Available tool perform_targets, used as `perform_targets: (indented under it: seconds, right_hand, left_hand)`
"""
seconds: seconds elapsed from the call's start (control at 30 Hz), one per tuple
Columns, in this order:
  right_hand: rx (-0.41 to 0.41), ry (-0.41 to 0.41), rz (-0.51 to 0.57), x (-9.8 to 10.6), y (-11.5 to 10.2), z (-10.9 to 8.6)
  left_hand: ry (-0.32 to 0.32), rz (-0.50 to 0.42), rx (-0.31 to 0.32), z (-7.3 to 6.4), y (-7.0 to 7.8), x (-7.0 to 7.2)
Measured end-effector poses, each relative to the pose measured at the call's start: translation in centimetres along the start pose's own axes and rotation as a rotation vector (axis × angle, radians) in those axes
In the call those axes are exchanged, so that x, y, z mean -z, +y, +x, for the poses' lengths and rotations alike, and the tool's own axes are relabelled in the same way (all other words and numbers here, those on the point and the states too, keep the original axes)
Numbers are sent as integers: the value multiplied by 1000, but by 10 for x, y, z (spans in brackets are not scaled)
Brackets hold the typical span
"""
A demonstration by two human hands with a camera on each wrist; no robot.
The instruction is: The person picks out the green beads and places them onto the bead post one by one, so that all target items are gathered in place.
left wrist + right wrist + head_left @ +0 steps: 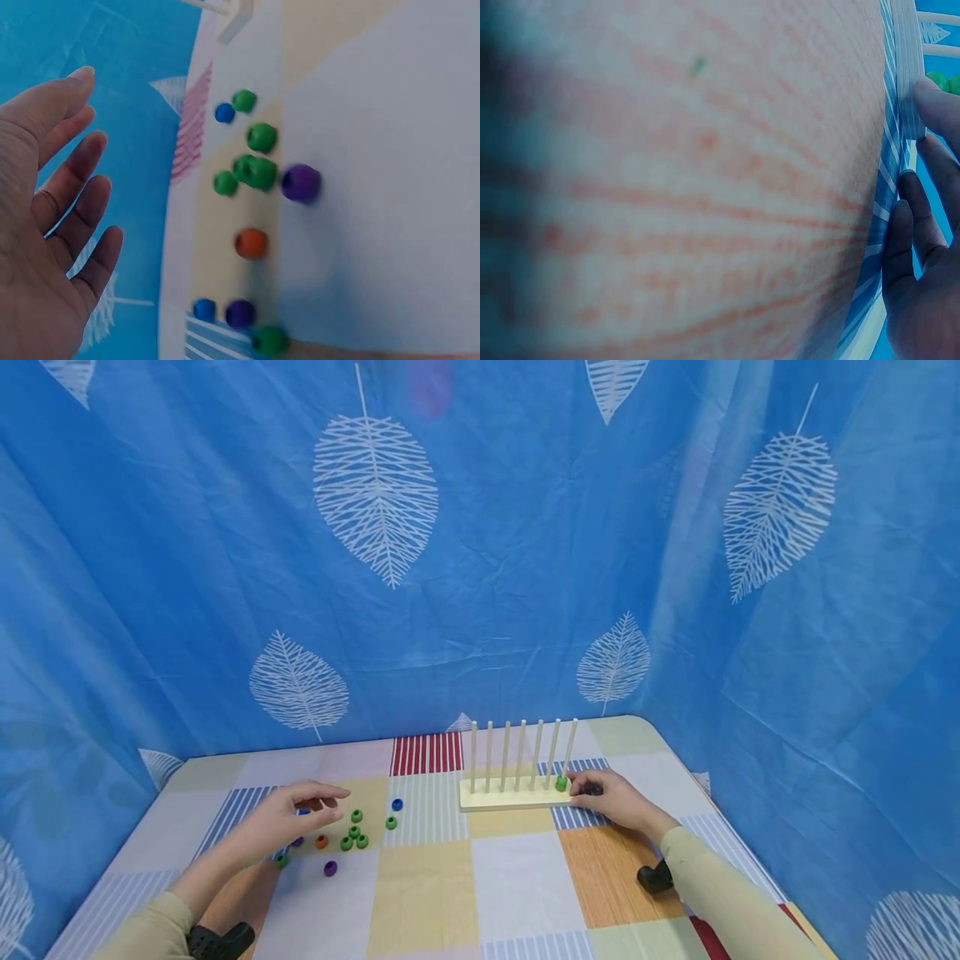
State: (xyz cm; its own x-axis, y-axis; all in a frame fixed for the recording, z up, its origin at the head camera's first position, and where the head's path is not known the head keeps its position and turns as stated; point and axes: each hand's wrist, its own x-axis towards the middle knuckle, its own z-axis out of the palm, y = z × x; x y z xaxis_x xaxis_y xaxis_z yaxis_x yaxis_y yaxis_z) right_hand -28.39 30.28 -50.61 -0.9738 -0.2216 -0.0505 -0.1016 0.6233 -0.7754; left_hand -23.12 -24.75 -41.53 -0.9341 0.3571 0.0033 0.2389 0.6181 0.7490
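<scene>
A pale wooden peg rack (517, 797) with several upright pegs stands at the table's far side. Green beads (937, 79) sit low on its rightmost peg. My right hand (611, 799) holds that end of the base between thumb and fingers. To the left, my left hand (288, 818) hovers over loose beads, fingers apart and slightly bent, holding nothing. Below it lie several green beads (262, 138), an orange bead (251, 244), two purple beads (301, 184) and two blue beads (224, 113). The left hand partly covers one blue bead (303, 811) in the head view.
A patchwork-patterned cloth covers the table (431, 893). Blue curtains (487, 543) with white leaf prints hang behind it and at both sides. Each wrist wears a black strap (656, 877). Cloth or sleeve, blurred, fills most of the right wrist view.
</scene>
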Motion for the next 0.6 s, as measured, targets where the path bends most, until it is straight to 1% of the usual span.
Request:
perform_targets:
  seconds: [0.13, 0.2, 0.27, 0.43, 0.6]
  right_hand:
    - [-12, -3, -4, 0, -1, -1]
    - [-11, -3, -8, 0, -1, -2]
    - [-14, -2, -8, 0, -2, -2]
    - [-14, -7, -2, -1, -2, -1]
    - [-17, -2, -9, -1, -2, -1]
  left_hand:
    - [-7, -27, 46, -10, -15, -2]
    - [2, -20, 61, -14, -22, -2]
    - [14, -16, 91, -18, -29, -2]
    - [41, 5, 202, -28, -44, 0]
    - [86, 75, 295, -34, -58, 2]
